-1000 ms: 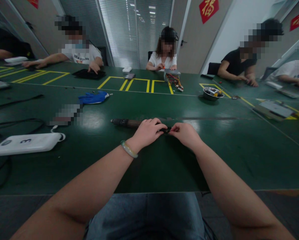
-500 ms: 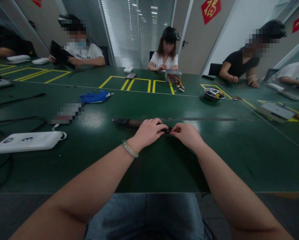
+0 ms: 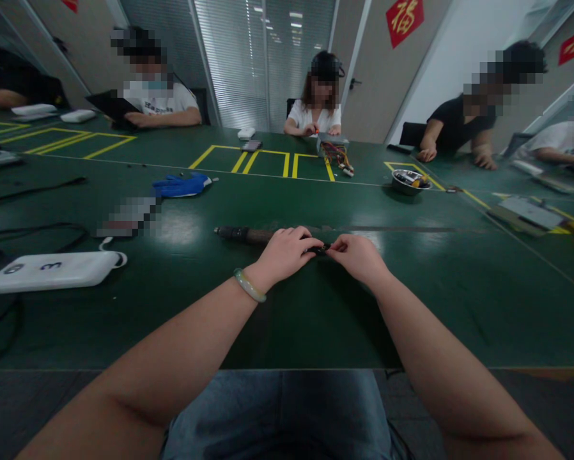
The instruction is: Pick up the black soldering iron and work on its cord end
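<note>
between the two sets of fingertips, low over the table (image 3: 310, 332), sits a small dark piece (image 3: 322, 247), mostly hidden by the fingers; i cannot tell whether it rests on the tabletop. the left hand (image 3: 287, 252) is closed around its left end, fingers curled over the top and thumb on the near side, a grip that seems meant to steady it. the right hand (image 3: 356, 257) pinches the other end narrowly between thumb and fingertips, probably because so little of the piece shows there.

just beyond the left hand lies a driver (image 3: 241, 235), its tip pointing left and its other end hidden behind the knuckles; whether the hand touches it i cannot tell. lying there, it leaves the near side free for the fingers.

well to the left of the left hand is a power bank (image 3: 52, 271), perhaps kept near a blurred slab (image 3: 132, 216) because a short white cord (image 3: 107, 243) runs between them. a blue glove (image 3: 181, 185) lies past the slab. beyond the right hand, farther right, a metal bowl (image 3: 408, 184) keeps small parts together.
</note>
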`<act>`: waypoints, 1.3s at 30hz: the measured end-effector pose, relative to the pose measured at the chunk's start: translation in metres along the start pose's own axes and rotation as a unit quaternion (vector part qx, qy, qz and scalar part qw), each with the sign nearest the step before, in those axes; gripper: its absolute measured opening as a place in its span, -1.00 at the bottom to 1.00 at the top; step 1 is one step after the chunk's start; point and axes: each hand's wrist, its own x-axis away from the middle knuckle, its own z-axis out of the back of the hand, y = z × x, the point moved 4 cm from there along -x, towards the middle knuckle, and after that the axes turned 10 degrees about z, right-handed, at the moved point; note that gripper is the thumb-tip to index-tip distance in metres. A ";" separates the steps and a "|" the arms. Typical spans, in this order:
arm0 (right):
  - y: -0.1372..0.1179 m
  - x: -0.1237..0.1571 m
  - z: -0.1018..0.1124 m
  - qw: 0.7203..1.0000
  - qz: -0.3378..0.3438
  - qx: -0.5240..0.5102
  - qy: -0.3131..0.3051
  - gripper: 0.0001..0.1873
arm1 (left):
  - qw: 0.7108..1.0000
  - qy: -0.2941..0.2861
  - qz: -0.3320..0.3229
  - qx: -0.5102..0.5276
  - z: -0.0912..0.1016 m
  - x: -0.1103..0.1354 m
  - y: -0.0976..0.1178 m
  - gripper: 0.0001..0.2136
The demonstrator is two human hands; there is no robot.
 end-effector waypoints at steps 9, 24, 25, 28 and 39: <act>0.000 -0.001 -0.001 1.000 0.001 0.001 -0.013 -0.89 | 1.000 -0.006 0.004 0.000 0.001 0.000 0.001 -0.73; -0.003 -0.002 -0.001 0.999 0.024 0.025 -0.012 -0.91 | 1.000 -0.005 0.002 -0.027 -0.004 -0.001 -0.001 -0.71; -0.004 -0.001 -0.001 0.999 0.029 0.031 -0.011 -0.92 | 1.000 -0.005 0.003 -0.029 -0.004 -0.001 0.000 -0.72; -0.006 -0.001 0.000 0.998 0.045 0.043 -0.010 -0.95 | 1.000 -0.004 0.004 -0.030 -0.003 -0.001 0.001 -0.73; -0.007 -0.002 -0.002 0.997 0.050 0.051 -0.006 -0.93 | 1.000 -0.008 0.008 -0.020 -0.005 -0.001 0.000 -0.71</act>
